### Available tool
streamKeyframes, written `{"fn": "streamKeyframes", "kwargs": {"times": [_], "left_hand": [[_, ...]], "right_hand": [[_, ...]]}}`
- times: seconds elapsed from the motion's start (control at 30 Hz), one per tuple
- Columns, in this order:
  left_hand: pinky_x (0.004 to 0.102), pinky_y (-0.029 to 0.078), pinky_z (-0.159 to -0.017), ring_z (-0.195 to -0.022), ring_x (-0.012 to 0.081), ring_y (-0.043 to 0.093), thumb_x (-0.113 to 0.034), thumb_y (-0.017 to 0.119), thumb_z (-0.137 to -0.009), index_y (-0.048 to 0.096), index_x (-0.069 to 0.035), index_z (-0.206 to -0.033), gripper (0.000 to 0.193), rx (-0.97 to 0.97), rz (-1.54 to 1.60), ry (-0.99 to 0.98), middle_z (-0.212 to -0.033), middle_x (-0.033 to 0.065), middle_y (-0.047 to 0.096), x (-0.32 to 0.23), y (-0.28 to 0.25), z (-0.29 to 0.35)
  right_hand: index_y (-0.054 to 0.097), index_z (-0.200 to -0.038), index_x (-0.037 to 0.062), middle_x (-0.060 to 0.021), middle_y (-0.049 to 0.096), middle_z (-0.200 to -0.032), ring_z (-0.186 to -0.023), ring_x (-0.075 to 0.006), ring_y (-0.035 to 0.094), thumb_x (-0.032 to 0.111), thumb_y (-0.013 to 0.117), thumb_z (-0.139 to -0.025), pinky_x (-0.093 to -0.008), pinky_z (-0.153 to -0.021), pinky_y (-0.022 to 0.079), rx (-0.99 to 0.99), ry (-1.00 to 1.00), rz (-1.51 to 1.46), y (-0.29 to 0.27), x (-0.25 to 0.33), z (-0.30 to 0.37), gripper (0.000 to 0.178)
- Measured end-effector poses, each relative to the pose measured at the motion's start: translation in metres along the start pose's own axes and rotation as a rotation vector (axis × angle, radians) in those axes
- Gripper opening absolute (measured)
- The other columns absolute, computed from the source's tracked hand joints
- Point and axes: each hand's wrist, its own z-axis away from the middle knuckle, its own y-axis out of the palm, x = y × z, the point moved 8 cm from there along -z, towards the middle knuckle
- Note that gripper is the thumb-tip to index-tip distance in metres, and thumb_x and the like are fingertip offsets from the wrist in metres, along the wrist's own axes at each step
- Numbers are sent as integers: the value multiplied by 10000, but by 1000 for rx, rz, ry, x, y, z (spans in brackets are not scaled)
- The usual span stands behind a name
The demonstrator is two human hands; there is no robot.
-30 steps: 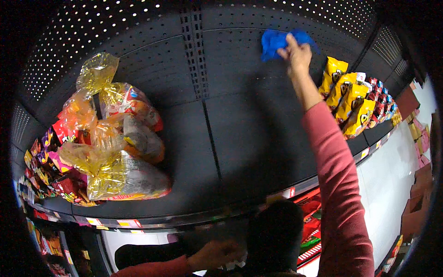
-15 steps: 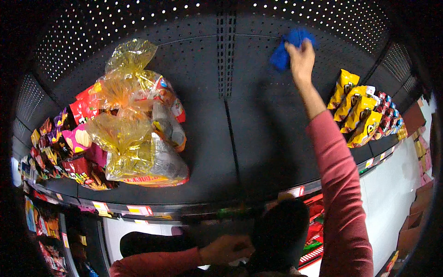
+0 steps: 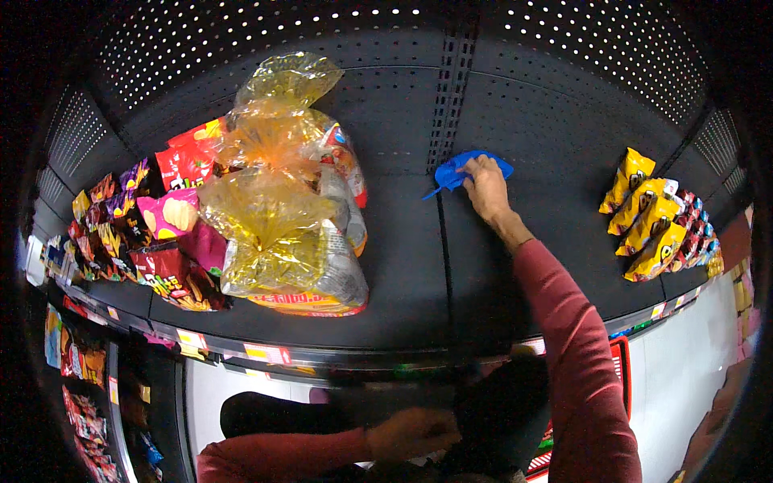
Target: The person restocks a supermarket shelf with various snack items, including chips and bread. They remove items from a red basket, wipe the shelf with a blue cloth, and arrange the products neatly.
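Evidently the right grip (image 3: 486, 187) pinches a blue cloth (image 3: 451, 172), the left grip (image 3: 412, 435) is unclear, and lettered yellow bags (image 3: 656, 254) stand rightward.

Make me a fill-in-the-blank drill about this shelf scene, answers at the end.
1. The cloth in the right hand is coloured ____.
2. The row of yellow snack bags stands to the ____ of the cloth in the picture.
3. The bundles in see-through yellow wrapping sit to the cloth's ____.
4. The back panel is pierced by many small round ____.

Missing words: blue; right; left; holes.
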Motion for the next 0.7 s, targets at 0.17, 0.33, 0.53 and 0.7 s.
{"fn": "streamKeyframes", "kwargs": {"times": [0.17,0.33,0.53,0.7], "left_hand": [[376,517,-679,-756,219,660,-324,623,-1000,637,-55,-1000,269,38,6,-78,-831,104,677,-2,5,5],[415,521,-717,-808,297,671,-347,608,-1000,633,-57,-1028,292,17,-77,27,-885,147,687,-22,0,7],[444,522,-712,-810,329,677,-358,622,-989,635,-70,-1035,292,-6,-53,-1,-903,156,693,-16,-4,10],[444,523,-695,-784,332,673,-329,627,-987,633,-73,-1040,262,11,-102,48,-881,149,684,-9,3,9]], "right_hand": [[683,-1100,63,-130,615,-941,-888,-290,610,-18,629,-827,-408,-819,507,-291,-37,-384,-73,26,-74,290],[675,-1175,76,-107,609,-916,-812,-240,594,90,655,-906,-346,-756,502,-520,-190,-449,-145,88,-164,270],[718,-1095,174,-106,592,-973,-969,-312,588,69,649,-850,-426,-831,512,-375,-377,-22,-55,137,-122,275],[702,-1001,79,-118,585,-1016,-1006,-312,582,89,631,-829,-433,-827,505,137,-354,75,60,129,-47,186]]}}
